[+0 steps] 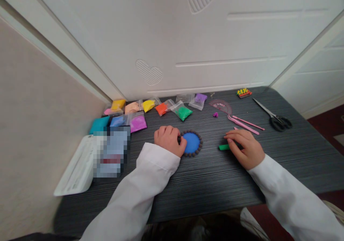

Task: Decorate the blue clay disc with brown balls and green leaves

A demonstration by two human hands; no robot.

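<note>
A flat blue clay disc ringed with small dark clay balls lies on the dark striped table. My left hand is curled into a loose fist against the disc's left edge, fingertips pinched at the rim beads. My right hand rests to the right, fingers closed over a green clay stick that pokes out to the left. Both arms wear white sleeves.
Several small bags of coloured clay line the back left. Pink modelling tools, a pink protractor, black scissors and a small purple clay bit lie at the back right. A white packet sits at left.
</note>
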